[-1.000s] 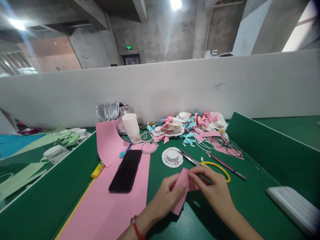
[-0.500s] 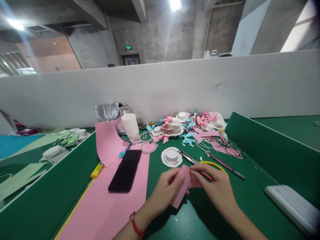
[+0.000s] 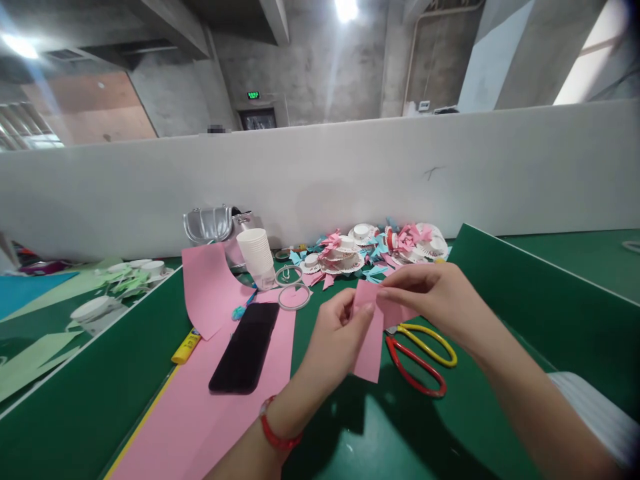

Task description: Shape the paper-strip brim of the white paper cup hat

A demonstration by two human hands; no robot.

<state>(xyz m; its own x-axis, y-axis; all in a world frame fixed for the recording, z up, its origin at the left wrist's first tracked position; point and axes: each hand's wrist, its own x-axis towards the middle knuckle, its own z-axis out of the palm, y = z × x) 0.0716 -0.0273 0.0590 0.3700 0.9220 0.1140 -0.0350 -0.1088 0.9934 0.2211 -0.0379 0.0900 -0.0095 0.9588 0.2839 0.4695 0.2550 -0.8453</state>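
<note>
Both my hands hold a small folded piece of pink paper point(image 3: 371, 340) up above the green table point(image 3: 100, 407). My left hand point(image 3: 336, 340) pinches its left edge with thumb and fingers closed; a red cord circles that wrist. From the right, my right hand point(image 3: 435, 300) pinches the top of the paper. Below them lie scissors point(image 3: 417, 353) with one yellow and one red handle.
A black phone point(image 3: 245, 347) lies on a long pink sheet point(image 3: 200, 413). Behind are a stack of white paper cups point(image 3: 256, 253), a silver bag point(image 3: 213, 223), a yellow glue stick point(image 3: 185, 345), rings, and a heap of paper-plate crafts point(image 3: 380, 250). A green divider point(image 3: 540, 293) stands at right.
Both hands have lifted the pink paper off the table toward me. The scissors' handles, hidden before by my right hand, now show.
</note>
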